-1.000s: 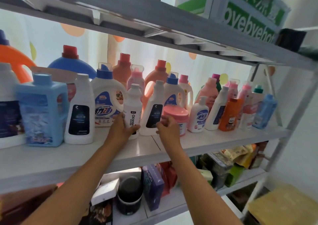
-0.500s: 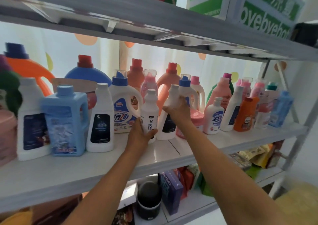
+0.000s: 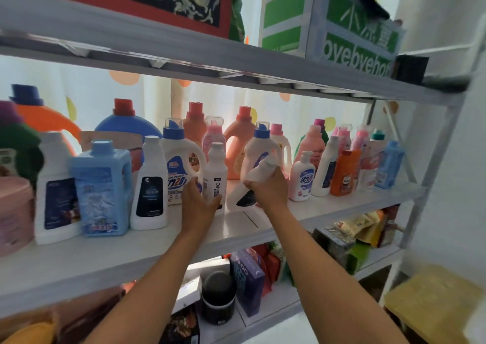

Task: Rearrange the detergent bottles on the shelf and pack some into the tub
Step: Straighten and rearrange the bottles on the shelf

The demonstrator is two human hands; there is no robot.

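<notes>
Both arms up at the middle shelf [image 3: 263,228]. Left hand [image 3: 198,201] is wrapped round the lower part of a small white bottle [image 3: 216,170] w/ a black-lettered label; that bottle stands upright on the shelf, just in front of a big white jug [image 3: 181,167] w/ blue cap. Right hand [image 3: 268,188] grips a second white bottle [image 3: 259,172] by its upper body, fingers curled round it. This one is tilted hard, cap leaning up and to the right, black label end low near the shelf board; can't tell if its base touches the board. It's blurred. Just beside it on the right stands a white pump bottle [image 3: 302,178], then an orange bottle [image 3: 344,175]. Left of the hands: another white bottle w/ black label [image 3: 150,185] and a light blue jug [image 3: 101,188], both upright. Back row is peach, pink and blue bottles. Green-and-white box [image 3: 326,20] sits on the shelf above. No tub seen for sure.
</notes>
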